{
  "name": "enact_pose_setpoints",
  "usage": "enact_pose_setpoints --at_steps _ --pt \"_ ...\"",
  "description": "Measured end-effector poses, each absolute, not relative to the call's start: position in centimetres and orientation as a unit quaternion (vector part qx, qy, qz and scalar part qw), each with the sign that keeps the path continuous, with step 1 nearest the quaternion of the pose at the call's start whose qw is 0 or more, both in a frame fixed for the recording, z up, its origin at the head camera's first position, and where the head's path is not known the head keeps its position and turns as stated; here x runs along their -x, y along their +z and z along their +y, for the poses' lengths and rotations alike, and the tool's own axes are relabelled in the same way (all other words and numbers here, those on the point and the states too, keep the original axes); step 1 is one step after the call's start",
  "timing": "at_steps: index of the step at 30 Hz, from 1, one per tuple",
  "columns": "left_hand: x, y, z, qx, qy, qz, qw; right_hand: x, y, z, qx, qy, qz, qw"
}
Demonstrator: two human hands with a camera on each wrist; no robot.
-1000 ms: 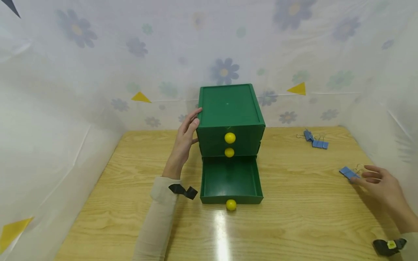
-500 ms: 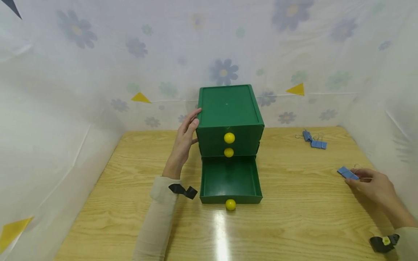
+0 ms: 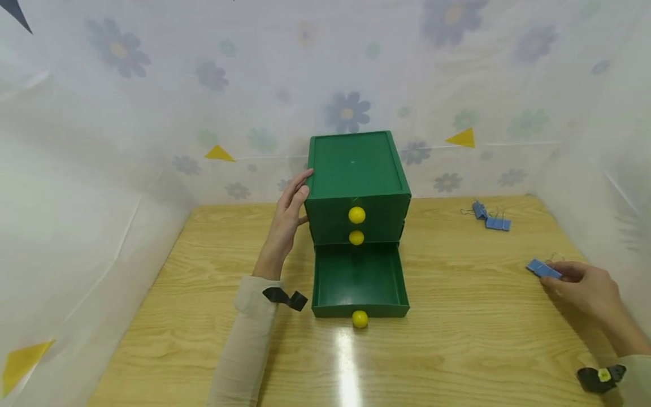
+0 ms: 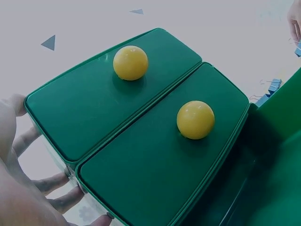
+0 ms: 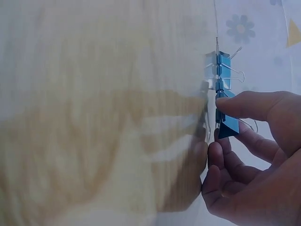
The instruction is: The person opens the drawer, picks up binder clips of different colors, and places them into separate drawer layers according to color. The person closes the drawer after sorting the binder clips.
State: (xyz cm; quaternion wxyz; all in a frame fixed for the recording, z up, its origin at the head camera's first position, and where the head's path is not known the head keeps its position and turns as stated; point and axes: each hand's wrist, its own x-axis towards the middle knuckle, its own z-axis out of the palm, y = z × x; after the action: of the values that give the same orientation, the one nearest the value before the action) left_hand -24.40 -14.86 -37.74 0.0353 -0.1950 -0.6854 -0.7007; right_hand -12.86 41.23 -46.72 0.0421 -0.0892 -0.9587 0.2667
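A green drawer cabinet (image 3: 358, 164) with yellow ball knobs stands mid-table, its bottom drawer (image 3: 360, 277) pulled out with a bare floor. My left hand (image 3: 282, 223) rests along the cabinet's left side, fingers spread; the left wrist view shows the fingertips (image 4: 70, 200) against the side wall beside two closed drawer fronts (image 4: 155, 174). On the right, my right hand (image 3: 590, 285) pinches a blue binder clip (image 3: 543, 269) between thumb and fingers, low at the table. In the right wrist view the thumb (image 5: 244, 104) presses on that clip (image 5: 229, 127).
Two more blue binder clips (image 3: 498, 224) lie together at the back right of the wooden table (image 3: 458, 350). A whitish flowered sheet (image 3: 254, 85) with yellow triangles hangs behind and along both sides.
My right hand has moved slightly left and closed its fingers on the binder clip. The left hand, cabinet and open drawer have stayed in place.
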Motion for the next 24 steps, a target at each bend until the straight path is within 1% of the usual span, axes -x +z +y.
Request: enact_pose_setpoints --at_steps 6,13,24 --pt "22.9 -36.0 -14.7 0.204 -0.698 -0.686 0.027 12.8 -46.4 41.0 0.093 0.293 -0.951 0.045" --pt "23.0 -35.9 -14.7 0.208 -0.695 -0.687 0.031 12.6 -46.0 40.2 0.094 0.329 -0.939 0.033" --pt "22.8 -35.9 -14.3 0.193 -0.699 -0.687 0.032 12.8 -45.1 38.6 0.073 0.382 -0.918 0.075"
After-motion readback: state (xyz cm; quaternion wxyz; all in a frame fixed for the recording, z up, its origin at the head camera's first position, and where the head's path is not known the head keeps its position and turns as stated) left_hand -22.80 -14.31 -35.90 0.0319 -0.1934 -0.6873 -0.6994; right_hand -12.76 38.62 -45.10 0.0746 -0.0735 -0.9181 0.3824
